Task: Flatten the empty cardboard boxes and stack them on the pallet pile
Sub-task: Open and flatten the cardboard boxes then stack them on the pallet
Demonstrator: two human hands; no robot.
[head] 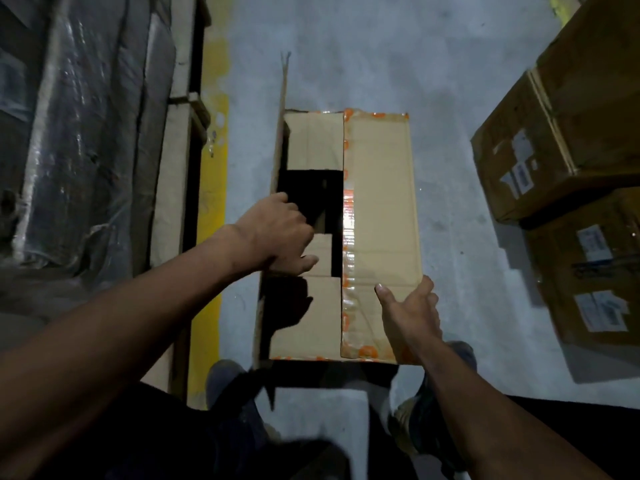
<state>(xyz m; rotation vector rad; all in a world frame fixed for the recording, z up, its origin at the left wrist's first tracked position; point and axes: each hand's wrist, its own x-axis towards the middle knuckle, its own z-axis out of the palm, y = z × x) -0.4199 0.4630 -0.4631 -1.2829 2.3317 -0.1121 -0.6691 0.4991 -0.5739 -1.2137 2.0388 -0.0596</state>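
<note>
1 head-worn view looks steeply down, close over both arms, at a cardboard box [377,209] on the floor [346,57].

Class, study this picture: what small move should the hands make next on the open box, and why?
Probably the left hand, which grips the left wall, pulls it sideways while the right hand steadies the taped flap. The cardboard box is upright, open and apparently empty, not yet flattened.

Open cardboard box [379,216] on floor [346,46], dead centre, long axis running 12 to 6. Left hand [277,230] on box's 9 o'clock edge; right hand [412,313] at its 5 o'clock corner. Wrapped pallet load [76,133] at 9 o'clock. Floor stripe [211,202] between load and box. Stacked cartons [568,150] at 3 o'clock. Feet [228,379] at 6.
</note>
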